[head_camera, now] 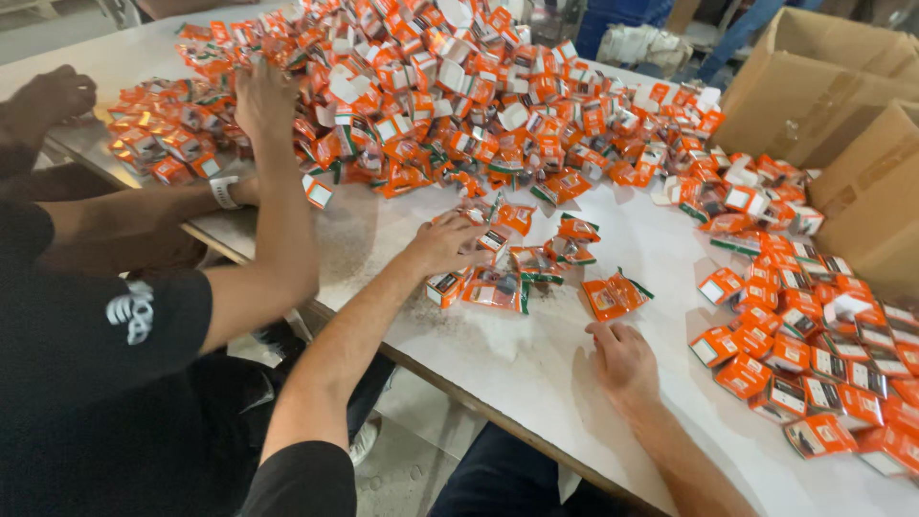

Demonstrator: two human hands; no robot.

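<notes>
The left hand (448,244) lies fingers-down on small orange packets (498,287) near the table's (536,369) front edge. The right hand (622,359) rests flat on bare table, just below one loose packet (613,295). A large packet heap (440,96) fills the far side. Cardboard boxes (833,96) stand at the right corner. Another person's hand (263,101) presses on the heap's left part.

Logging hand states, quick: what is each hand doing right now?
Left hand: open, fingers on small orange cardboard boxes.
Right hand: open, flat on white table, holding nothing.
</notes>
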